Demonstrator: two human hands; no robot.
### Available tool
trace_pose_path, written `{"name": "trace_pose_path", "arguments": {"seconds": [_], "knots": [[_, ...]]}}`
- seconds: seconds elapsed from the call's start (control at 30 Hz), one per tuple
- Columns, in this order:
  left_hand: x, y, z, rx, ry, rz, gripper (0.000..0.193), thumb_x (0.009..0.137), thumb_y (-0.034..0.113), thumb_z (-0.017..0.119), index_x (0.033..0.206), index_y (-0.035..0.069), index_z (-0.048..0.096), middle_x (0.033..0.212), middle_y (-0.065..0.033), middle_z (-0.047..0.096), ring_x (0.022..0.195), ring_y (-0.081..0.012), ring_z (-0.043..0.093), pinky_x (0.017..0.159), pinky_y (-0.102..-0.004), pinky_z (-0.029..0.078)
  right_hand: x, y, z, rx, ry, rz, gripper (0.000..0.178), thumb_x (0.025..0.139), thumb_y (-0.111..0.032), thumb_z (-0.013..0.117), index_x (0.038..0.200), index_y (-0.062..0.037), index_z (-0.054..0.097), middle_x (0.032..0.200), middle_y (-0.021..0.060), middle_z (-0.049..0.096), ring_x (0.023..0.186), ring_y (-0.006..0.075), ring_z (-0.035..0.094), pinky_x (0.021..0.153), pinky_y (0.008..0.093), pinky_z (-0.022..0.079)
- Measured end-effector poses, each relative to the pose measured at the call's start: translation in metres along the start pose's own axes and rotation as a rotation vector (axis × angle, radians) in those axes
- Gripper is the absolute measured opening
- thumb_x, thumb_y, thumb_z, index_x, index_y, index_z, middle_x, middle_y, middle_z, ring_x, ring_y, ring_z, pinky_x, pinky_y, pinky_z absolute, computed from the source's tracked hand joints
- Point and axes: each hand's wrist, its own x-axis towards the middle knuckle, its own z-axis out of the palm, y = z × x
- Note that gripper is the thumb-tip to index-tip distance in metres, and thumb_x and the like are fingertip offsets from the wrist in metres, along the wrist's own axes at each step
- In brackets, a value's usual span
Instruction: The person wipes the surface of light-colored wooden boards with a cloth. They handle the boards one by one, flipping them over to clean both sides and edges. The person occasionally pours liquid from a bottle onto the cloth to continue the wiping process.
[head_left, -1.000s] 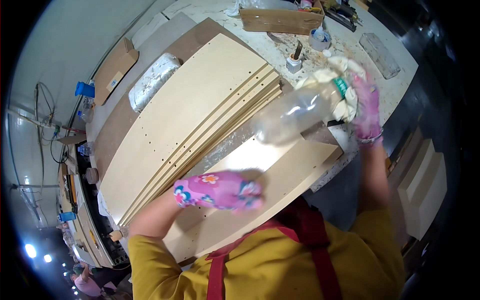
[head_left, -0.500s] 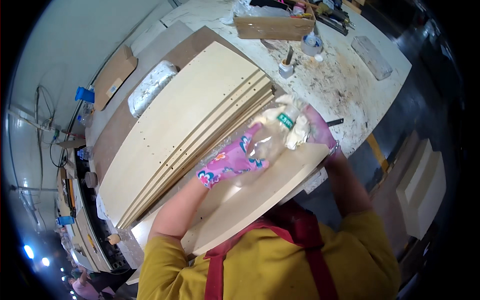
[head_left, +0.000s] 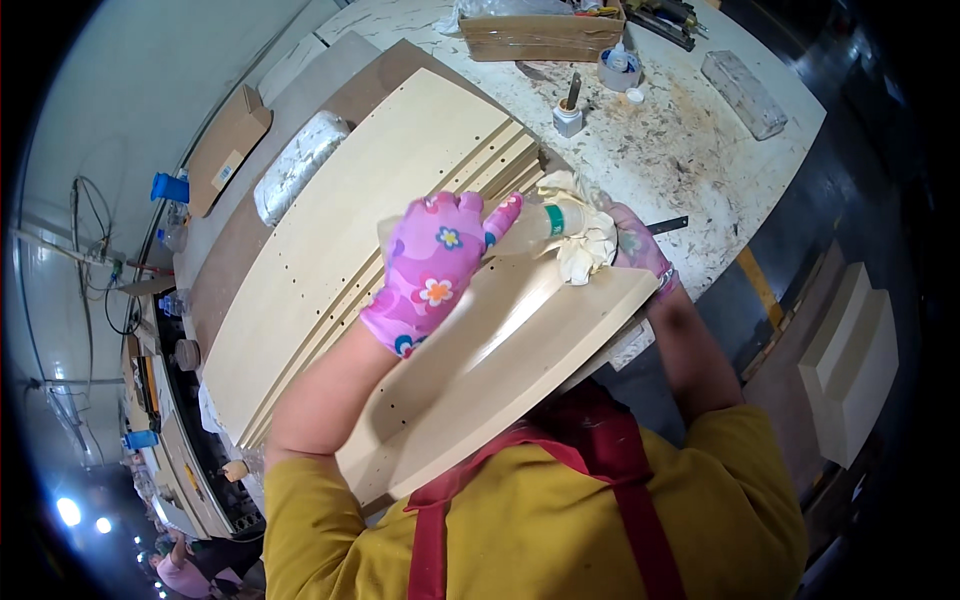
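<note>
My left hand [head_left: 430, 260], in a pink flowered glove, is closed around a clear plastic bottle [head_left: 522, 230] with a green label. The bottle lies nearly level, its labelled end against a crumpled cream cloth [head_left: 585, 245]. My right hand [head_left: 640, 243], gloved in the same pattern, grips that cloth from its right side; most of its fingers are hidden behind it. Under both hands is a curved, pale wooden piece [head_left: 470, 400] with a raised rim along its near side. A stack of curved wooden panels [head_left: 350, 220] with small drilled holes sits just beyond, at the left.
On the stained white table [head_left: 690, 140] are a small white bottle with a brush [head_left: 568, 118], a tape roll [head_left: 618, 70], a grey block [head_left: 745, 95] and a cardboard box [head_left: 540, 38]. A dark metal strip [head_left: 668, 225] lies beside my right hand. Pale boards [head_left: 850, 370] stand at right.
My left hand has moved left and up, and the bottle now lies more level. The cloth and my right hand stay close to where they were.
</note>
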Motion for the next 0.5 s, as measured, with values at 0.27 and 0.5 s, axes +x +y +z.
{"name": "trace_pose_path", "arguments": {"seconds": [0.27,0.5], "knots": [[0.019,-0.027,-0.027,0.272,-0.019,0.173,0.053,0.082,0.011,0.055,0.134,0.019,0.047,0.096,-0.0075,0.056,0.087,-0.0235,0.058,0.074,-0.0362,0.048,-0.002,0.004,-0.036,-0.387,-0.113,-0.177,0.052,0.086,-0.017,0.066,0.132,-0.0033,0.046,0.121,0.0111,0.06,0.108,0.0197,0.06,0.095,0.0341,0.048],[0.042,-0.027,-0.036,0.279,-0.019,0.233,0.043,0.088,0.012,0.053,0.129,0.017,0.049,0.099,-0.0063,0.058,0.092,-0.0233,0.059,0.078,-0.0344,0.048,0.017,0.019,-0.079,-0.278,-0.017,-0.085,0.052,0.084,-0.01,0.067,0.131,-0.0022,0.046,0.12,0.0102,0.06,0.107,0.0181,0.059,0.095,0.0322,0.048]]}}
